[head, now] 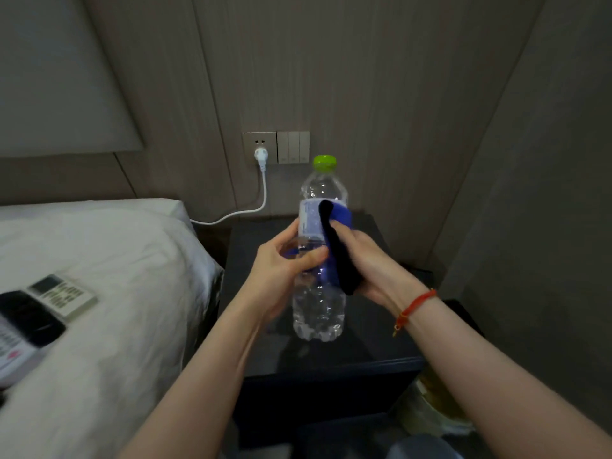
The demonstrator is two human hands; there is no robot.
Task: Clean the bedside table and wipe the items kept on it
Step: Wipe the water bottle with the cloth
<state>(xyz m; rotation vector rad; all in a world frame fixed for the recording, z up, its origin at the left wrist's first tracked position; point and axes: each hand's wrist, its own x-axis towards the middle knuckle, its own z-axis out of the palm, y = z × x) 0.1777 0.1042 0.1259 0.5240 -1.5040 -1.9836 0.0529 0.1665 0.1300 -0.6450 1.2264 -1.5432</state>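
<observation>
A clear plastic water bottle point(323, 190) with a green cap and a pale blue label is held upright above the dark bedside table point(371, 339). My left hand point(284, 263) grips the bottle around its middle from the left. My right hand point(367, 260) presses a blue and black cloth point(336, 240) against the bottle's right side, over the label. The lower part of the bottle shows below both hands, just above the table top.
A bed with white sheets point(109, 260) lies to the left, with a white remote point(63, 294), a dark remote point(29, 316) and another device on it. A white plug and cable point(261, 180) hang from the wall socket behind the table. A bag point(430, 409) sits on the floor at the right.
</observation>
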